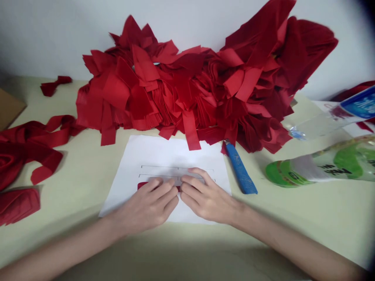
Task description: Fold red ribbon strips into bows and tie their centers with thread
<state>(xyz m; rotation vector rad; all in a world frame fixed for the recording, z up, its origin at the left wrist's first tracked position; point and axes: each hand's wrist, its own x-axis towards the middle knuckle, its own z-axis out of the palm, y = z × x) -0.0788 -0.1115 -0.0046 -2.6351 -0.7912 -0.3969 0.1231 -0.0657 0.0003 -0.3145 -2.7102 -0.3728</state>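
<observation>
A white paper sheet (pixel 164 156) with thin ruled lines lies on the pale table in front of me. My left hand (pixel 149 205) and my right hand (pixel 205 197) rest side by side on it, fingers stretched flat and fingertips meeting. Under the fingers lies a small red strip (pixel 142 185), mostly hidden; only its left end shows. Both hands press it flat against the sheet. Nothing is gripped in either hand.
A big heap of red cut strips (pixel 199 82) fills the back of the table. A blue tool (pixel 240 168) lies right of the sheet. Plastic bags (pixel 322 162) lie at right. Red ribbon lengths (pixel 32 144) and a folded red stack (pixel 17 203) sit at left.
</observation>
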